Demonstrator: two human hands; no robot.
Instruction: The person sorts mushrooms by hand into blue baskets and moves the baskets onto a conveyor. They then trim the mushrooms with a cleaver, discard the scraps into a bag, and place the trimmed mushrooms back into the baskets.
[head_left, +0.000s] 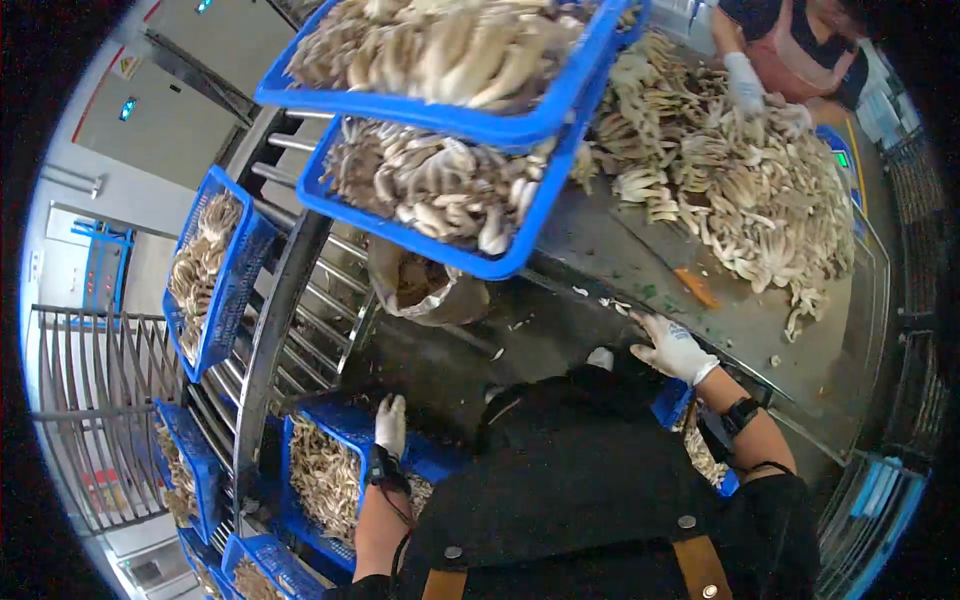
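Note:
My right hand (675, 351), in a white glove, is at the near edge of the metal work table (799, 379). Its thumb and fingers are spread, with nothing in them. My left hand (391, 424), also gloved, is low down beside a blue plastic crate (363, 442) of oyster mushrooms (324, 469). Nothing shows in its loosely extended fingers; whether it touches the crate is unclear. Across the table lies a large heap of mushroom clusters (757, 195). An orange-handled tool (696, 287) rests on the tabletop before the heap.
Stacked blue crates (420, 238) of mushrooms stand on a metal roller conveyor (259, 367), with another crate (247, 255) farther left. An open sack (450, 300) sits on the wet floor (442, 360). Across the table, a co-worker's gloved hand (745, 84) reaches into the heap. Behind my right arm is another crate (729, 484).

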